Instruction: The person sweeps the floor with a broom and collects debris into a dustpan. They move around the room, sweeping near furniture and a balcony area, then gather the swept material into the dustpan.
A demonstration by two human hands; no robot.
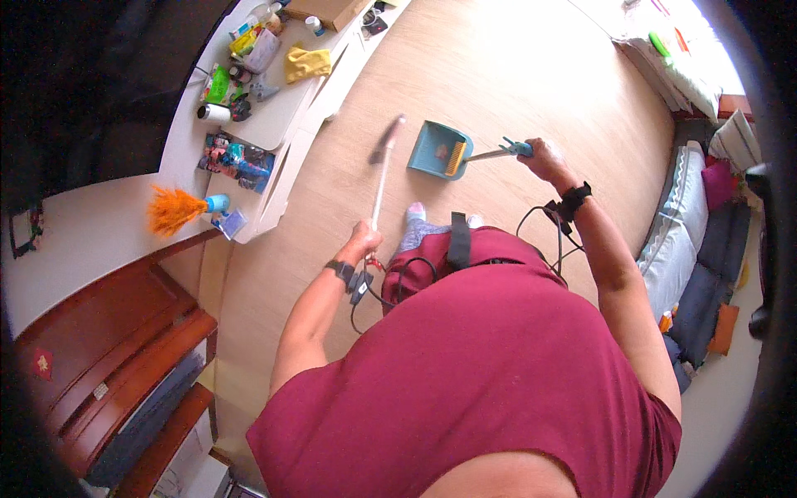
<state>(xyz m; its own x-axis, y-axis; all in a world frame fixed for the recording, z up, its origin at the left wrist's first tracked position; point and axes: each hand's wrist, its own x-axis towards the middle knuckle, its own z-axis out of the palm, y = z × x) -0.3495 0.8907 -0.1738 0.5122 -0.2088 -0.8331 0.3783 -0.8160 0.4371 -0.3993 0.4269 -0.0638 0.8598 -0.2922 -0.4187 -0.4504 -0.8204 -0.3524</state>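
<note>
My left hand (364, 241) grips the pale handle of a broom (381, 187). The broom head (390, 138) is down at the wood-look floor, slightly blurred, left of a blue dustpan (422, 149). My right hand (543, 160) is closed around the blue grip (518, 147) at the end of the dustpan's long handle (487, 155). The pan's open side faces the broom head, with a gap between them. A yellow comb-like strip (456, 159) sits at the back of the pan. Beside it lies a small reddish bit (441, 151) that I cannot identify.
On the left, a white cabinet (292, 134) holds a yellow cloth (308, 64), bottles and an orange-bristled duster (176, 210). A sofa (675, 230) with pale covering runs along the right. A wooden piano-like cabinet (118, 355) stands lower left. Cables (411, 267) hang from my wrist straps.
</note>
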